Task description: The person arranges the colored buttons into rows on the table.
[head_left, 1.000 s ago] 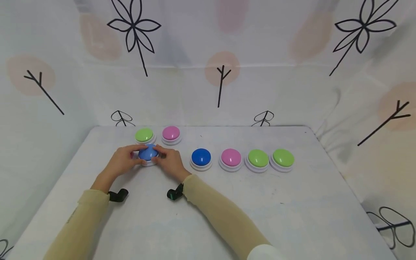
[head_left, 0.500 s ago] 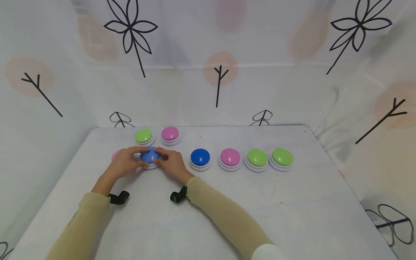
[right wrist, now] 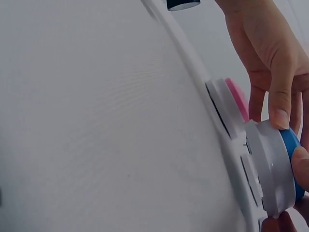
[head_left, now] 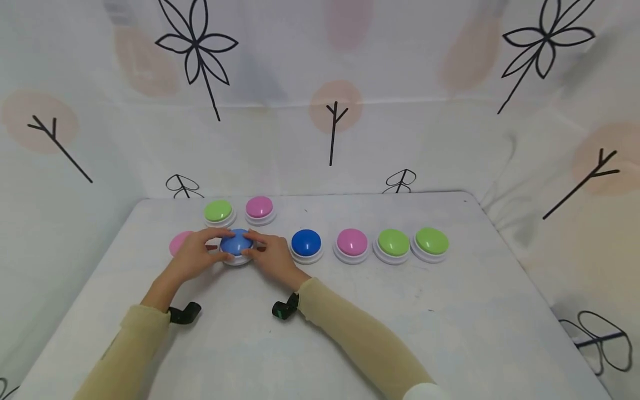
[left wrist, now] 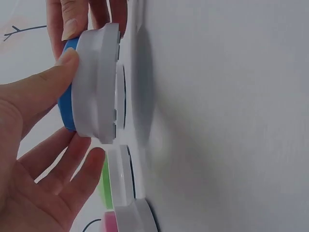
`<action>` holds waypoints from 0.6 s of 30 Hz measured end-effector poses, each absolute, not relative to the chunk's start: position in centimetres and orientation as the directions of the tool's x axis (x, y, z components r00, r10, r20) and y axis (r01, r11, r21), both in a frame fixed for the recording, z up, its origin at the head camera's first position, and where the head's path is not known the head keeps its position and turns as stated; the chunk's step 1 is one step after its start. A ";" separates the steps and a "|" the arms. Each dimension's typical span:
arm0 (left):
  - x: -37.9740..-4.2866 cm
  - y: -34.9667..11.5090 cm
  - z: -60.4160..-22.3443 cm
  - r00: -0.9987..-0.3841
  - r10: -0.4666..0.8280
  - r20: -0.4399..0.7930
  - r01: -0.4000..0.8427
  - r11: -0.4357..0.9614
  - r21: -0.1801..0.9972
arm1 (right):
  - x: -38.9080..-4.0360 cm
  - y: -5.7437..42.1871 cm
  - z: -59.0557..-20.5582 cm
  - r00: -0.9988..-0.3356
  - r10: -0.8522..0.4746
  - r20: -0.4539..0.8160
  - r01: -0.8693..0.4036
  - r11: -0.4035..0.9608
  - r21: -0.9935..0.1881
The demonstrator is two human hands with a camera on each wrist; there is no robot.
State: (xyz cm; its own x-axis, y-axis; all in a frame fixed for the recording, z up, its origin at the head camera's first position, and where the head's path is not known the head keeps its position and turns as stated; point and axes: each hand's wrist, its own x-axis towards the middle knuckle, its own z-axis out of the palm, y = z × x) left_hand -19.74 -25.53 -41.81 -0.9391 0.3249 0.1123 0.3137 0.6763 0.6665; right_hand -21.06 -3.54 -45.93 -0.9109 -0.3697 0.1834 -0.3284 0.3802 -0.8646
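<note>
A push button with a blue dome [head_left: 236, 243] and white round base [left wrist: 98, 87] is held between both hands. My left hand [head_left: 191, 256] pinches its left side with the thumb and fingers, and my right hand [head_left: 275, 258] pinches the right side. In the left wrist view the base hangs clear of the table, its shadow below. A pink button [head_left: 180, 243] shows partly behind the left hand. Just beyond the held button stand a green button [head_left: 218, 210] and another pink button [head_left: 259, 206]. A second blue button [head_left: 306, 243] sits right of the right hand.
Farther right along the same row are a pink button [head_left: 352, 242] and two green ones, the nearer green button [head_left: 393, 242] and the outer green button [head_left: 432, 241]. All stand on a white table [head_left: 350, 322]. A patterned cloth [head_left: 280, 139] hangs around its back and sides.
Both hands have carried the blue button slightly to the right and toward the person. More of the pink button behind the left hand has come into sight.
</note>
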 end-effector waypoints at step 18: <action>-17.5 -23.6 -41.5 -0.932 0.320 0.173 0.336 0.580 0.742 | -18.5 -0.7 -43.4 -0.896 -0.399 0.194 -0.363 0.408 -0.838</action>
State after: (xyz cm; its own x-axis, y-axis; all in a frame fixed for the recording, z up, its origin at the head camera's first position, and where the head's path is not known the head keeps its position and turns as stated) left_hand -17.53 -23.58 -41.53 -0.9317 0.3197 0.1726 0.3364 0.5799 0.7419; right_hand -18.52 -0.74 -43.39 -0.8963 -0.3989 0.1937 -0.3627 0.4080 -0.8379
